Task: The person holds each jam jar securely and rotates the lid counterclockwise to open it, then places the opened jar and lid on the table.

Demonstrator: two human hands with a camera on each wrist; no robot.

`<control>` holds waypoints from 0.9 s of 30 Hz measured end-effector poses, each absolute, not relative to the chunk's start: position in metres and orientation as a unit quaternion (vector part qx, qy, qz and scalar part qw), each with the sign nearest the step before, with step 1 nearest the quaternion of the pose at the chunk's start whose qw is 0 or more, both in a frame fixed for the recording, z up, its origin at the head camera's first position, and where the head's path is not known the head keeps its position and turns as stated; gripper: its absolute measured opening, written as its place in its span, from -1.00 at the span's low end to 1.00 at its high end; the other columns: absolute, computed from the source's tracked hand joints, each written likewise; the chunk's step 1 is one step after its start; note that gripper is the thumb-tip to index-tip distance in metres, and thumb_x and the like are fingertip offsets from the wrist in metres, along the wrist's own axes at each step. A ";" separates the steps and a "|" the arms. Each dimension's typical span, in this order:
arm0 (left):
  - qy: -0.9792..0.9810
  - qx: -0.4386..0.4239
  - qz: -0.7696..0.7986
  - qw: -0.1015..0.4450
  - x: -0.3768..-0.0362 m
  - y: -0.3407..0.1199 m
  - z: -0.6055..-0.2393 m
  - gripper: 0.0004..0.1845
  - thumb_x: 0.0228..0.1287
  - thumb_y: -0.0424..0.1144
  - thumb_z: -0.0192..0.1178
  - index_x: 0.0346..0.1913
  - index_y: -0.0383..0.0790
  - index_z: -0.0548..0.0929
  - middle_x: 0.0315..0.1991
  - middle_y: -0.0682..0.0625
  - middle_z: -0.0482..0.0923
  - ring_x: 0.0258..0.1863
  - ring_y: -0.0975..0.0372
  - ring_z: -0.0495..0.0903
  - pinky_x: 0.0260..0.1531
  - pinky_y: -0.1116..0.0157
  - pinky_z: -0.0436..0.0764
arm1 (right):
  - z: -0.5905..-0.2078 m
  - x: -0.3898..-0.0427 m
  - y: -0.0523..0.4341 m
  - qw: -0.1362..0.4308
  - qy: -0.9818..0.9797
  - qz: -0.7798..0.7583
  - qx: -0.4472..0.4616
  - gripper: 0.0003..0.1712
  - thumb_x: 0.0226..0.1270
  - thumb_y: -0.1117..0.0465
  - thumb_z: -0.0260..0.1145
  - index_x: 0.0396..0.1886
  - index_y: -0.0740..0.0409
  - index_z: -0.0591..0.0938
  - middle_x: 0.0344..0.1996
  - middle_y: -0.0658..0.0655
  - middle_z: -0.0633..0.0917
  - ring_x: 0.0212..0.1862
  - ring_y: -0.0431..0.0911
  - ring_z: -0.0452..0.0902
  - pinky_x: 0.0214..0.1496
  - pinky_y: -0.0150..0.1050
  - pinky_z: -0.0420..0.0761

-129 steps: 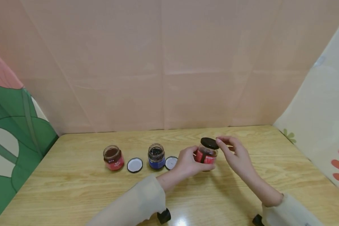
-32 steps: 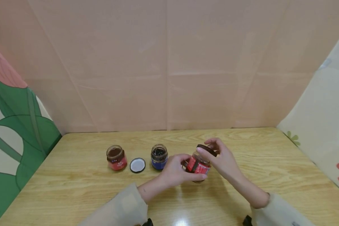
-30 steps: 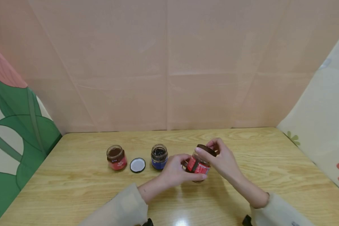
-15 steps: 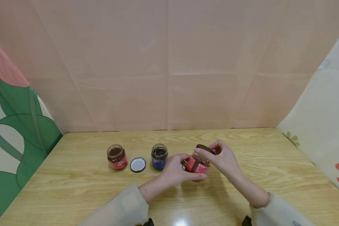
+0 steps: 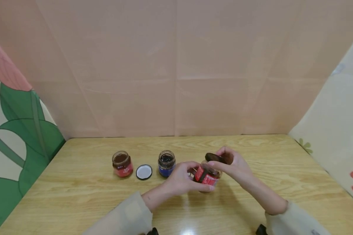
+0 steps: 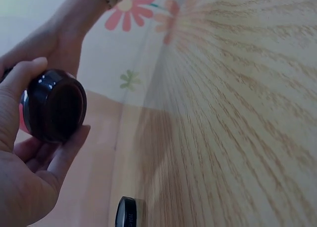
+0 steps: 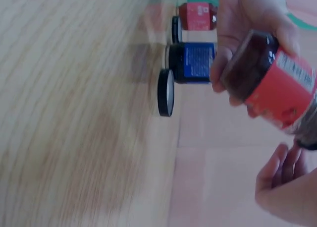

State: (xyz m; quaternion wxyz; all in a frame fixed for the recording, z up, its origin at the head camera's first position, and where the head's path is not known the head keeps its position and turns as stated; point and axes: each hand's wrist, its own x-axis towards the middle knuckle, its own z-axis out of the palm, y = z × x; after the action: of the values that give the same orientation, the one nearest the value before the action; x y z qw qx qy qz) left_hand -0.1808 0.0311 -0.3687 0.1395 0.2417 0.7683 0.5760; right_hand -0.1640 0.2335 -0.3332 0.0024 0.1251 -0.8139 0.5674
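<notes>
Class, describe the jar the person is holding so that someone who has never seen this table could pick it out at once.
Start at the wooden table and follow the row of small jars from left to right. Right of the blue-labelled jar, the held jar is gripped in the left hand above the table. Unlike the two lidless jars standing on the table, it is tilted, red-labelled, with the right hand at its dark lid.

Soft even light from overhead, glare spot on the table (image 5: 189,231) near edge, wrist views dim and perhaps motion-blurred, wide-angle bending at edges.

Dark lid (image 5: 215,158) — now off jar (image 5: 207,175)
</notes>
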 end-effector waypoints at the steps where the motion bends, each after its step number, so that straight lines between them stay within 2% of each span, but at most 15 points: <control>1: 0.762 0.247 0.581 0.146 -0.181 0.030 -0.368 -0.57 -0.14 -0.16 0.55 -0.13 -0.06 0.67 -0.31 0.13 0.60 -0.30 0.31 0.55 -0.35 0.41 0.63 | -0.334 -0.165 0.235 -0.003 -0.809 0.570 0.145 -0.69 0.23 0.23 0.35 -0.16 0.27 0.44 -0.27 0.08 0.61 -0.26 -0.18 0.53 -0.30 -0.29 0.57; 7: 0.721 0.282 0.604 0.189 -0.182 0.026 -0.367 -0.59 -0.06 -0.26 0.49 -0.07 -0.16 0.67 -0.27 0.10 0.63 -0.26 0.33 0.59 -0.28 0.38 0.67 | -0.336 -0.169 0.246 -0.033 -0.756 0.594 0.272 -0.74 0.25 0.38 0.26 -0.07 0.22 0.48 -0.19 0.06 0.63 -0.17 -0.18 0.57 -0.17 -0.30 0.61; 13: 0.704 0.289 0.615 0.209 -0.185 0.024 -0.368 -0.60 -0.02 -0.30 0.45 -0.05 -0.20 0.66 -0.25 0.08 0.63 -0.23 0.31 0.60 -0.24 0.35 0.67 | -0.334 -0.171 0.251 -0.065 -0.722 0.609 0.323 -0.60 0.34 0.40 0.16 0.16 0.21 0.48 0.02 0.02 0.58 0.01 -0.16 0.54 0.00 -0.31 0.58; 20: 0.720 0.274 0.611 0.184 -0.185 0.025 -0.371 -0.63 -0.04 -0.25 0.46 -0.10 -0.18 0.67 -0.26 0.11 0.65 -0.24 0.33 0.59 -0.22 0.39 0.64 | -0.332 -0.168 0.247 -0.063 -0.736 0.604 0.301 -0.53 0.40 0.37 0.09 0.29 0.31 0.40 0.17 -0.03 0.52 0.15 -0.21 0.48 0.10 -0.38 0.53; 22: 0.725 0.269 0.609 0.175 -0.184 0.026 -0.371 -0.63 -0.04 -0.24 0.46 -0.10 -0.16 0.67 -0.27 0.12 0.65 -0.25 0.33 0.59 -0.24 0.40 0.64 | -0.331 -0.165 0.244 -0.052 -0.749 0.598 0.280 -0.53 0.41 0.35 0.08 0.30 0.32 0.39 0.20 0.04 0.52 0.15 -0.23 0.48 0.10 -0.40 0.52; 27: 0.740 0.261 0.604 0.142 -0.185 0.030 -0.372 -0.63 -0.05 -0.19 0.49 -0.11 -0.10 0.67 -0.28 0.14 0.66 -0.27 0.36 0.59 -0.30 0.40 0.63 | -0.326 -0.160 0.231 -0.008 -0.817 0.555 0.158 -0.54 0.44 0.13 0.15 0.28 0.15 0.45 0.16 0.19 0.54 0.08 -0.23 0.52 0.07 -0.34 0.54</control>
State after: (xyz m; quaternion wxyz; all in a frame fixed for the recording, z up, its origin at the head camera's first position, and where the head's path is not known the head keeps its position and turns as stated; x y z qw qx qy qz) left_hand -0.1852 0.0298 -0.3723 0.1417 0.2613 0.7395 0.6039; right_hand -0.1603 0.2306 -0.3257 -0.0076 0.1582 -0.8169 0.5546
